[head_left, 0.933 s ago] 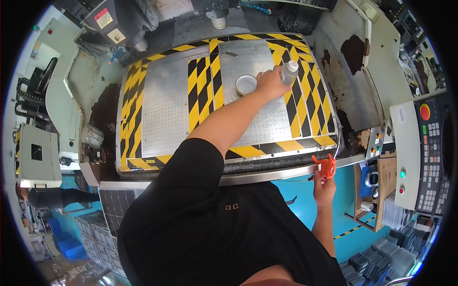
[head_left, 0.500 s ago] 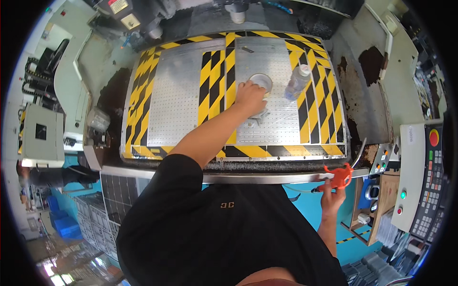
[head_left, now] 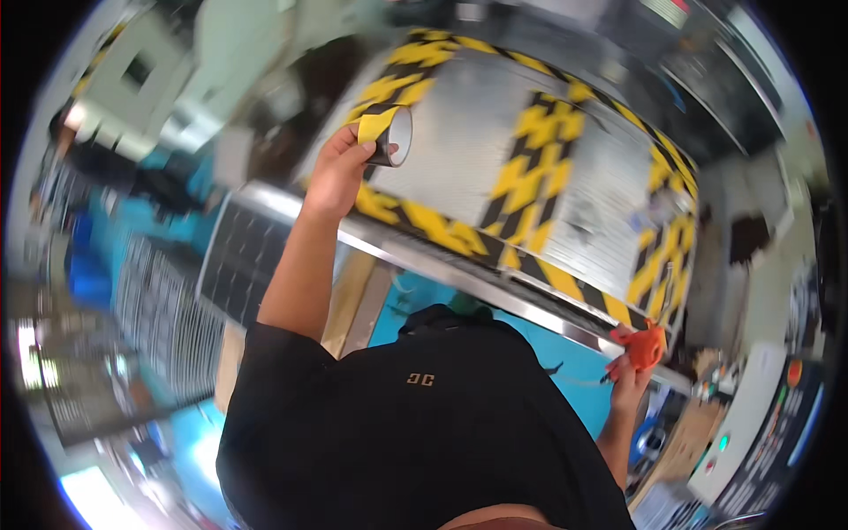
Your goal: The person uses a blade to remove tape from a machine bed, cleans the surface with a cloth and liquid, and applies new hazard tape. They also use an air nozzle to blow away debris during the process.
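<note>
My left hand (head_left: 334, 168) is raised over the left front part of the striped plate, closed round a roll of black-and-yellow hazard tape (head_left: 382, 152). The roll's white core faces right. Low at the right, by the metal front rail, my right hand (head_left: 629, 378) grips an orange air blow gun (head_left: 645, 346) with a thin nozzle and a hose. Below both hands lies the perforated metal plate (head_left: 450, 106), edged and crossed with black-and-yellow tape strips. A clear bottle (head_left: 658, 212), blurred, is on the plate's right part.
A metal rail (head_left: 424, 256) runs along the plate's front. On the right stands a control panel (head_left: 751, 433) with buttons. Stacked grey trays (head_left: 168, 309) and a dark gridded panel (head_left: 243, 265) are at the left. A small grey item (head_left: 580, 230) lies on the plate.
My left hand has lifted the tape roll off the plate and carried it left. The view has turned, so the plate appears tilted and shifted right. My right hand still holds the blow gun.
</note>
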{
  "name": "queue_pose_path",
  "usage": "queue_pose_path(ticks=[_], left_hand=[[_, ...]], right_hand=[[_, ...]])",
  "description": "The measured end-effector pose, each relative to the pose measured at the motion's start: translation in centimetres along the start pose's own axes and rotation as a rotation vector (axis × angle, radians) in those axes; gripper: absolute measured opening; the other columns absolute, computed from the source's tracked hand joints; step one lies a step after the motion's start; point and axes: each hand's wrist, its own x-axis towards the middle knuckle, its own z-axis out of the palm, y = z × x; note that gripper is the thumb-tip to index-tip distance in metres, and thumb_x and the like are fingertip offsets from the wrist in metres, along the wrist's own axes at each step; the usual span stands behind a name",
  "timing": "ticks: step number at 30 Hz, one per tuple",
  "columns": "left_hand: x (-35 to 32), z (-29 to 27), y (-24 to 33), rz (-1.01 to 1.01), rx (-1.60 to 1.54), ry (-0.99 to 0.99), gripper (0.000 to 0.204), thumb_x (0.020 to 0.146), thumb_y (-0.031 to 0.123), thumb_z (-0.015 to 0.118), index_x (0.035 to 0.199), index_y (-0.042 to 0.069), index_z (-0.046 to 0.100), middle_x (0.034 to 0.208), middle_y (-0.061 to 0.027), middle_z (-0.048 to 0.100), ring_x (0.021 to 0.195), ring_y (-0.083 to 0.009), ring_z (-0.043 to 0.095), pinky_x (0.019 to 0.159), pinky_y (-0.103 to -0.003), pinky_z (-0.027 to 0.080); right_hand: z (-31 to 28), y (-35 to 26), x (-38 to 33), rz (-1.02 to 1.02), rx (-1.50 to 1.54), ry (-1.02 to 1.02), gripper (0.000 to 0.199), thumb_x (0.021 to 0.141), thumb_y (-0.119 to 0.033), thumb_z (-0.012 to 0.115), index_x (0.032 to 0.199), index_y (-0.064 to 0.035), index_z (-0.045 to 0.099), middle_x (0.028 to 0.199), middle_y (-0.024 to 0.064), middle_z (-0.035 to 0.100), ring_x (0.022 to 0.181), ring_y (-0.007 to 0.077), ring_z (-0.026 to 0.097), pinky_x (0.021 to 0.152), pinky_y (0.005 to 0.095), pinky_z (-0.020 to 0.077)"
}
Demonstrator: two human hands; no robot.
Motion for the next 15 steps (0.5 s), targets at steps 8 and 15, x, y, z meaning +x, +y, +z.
queue_pose_path(ticks=[8, 15], left_hand=[[-28.5, -17.6, 10.4, 0.053, 0.477, 0.637, 0.036, 0.09, -0.002, 0.058, 0.125, -0.004, 0.054, 0.113, -0.0074, 0.067, 0.103, -0.0127, 0.063, 0.094, -0.027, 0.047], [-54.3, -21.4, 11.4, -0.157, 0.985, 1.177, 0.029, 0.086, 0.015, 0.071, 0.108, -0.002, 0.063, 0.095, -0.0073, 0.07, 0.087, -0.013, 0.065, 0.078, -0.029, 0.051]], right_hand=[[23.2, -10.3, -1.8, -0.276, -0.487, -1.237, 0.039, 0.076, -0.027, 0.083, 0.102, -0.0026, 0.066, 0.101, 0.015, 0.068, 0.082, 0.0343, 0.067, 0.073, 0.0377, 0.0534], [36.2, -11.9, -9.1, -0.458, -0.685, -1.573, 0.036, 0.083, -0.035, 0.077, 0.086, -0.002, 0.063, 0.082, 0.0176, 0.064, 0.075, 0.04, 0.063, 0.066, 0.0456, 0.0507]])
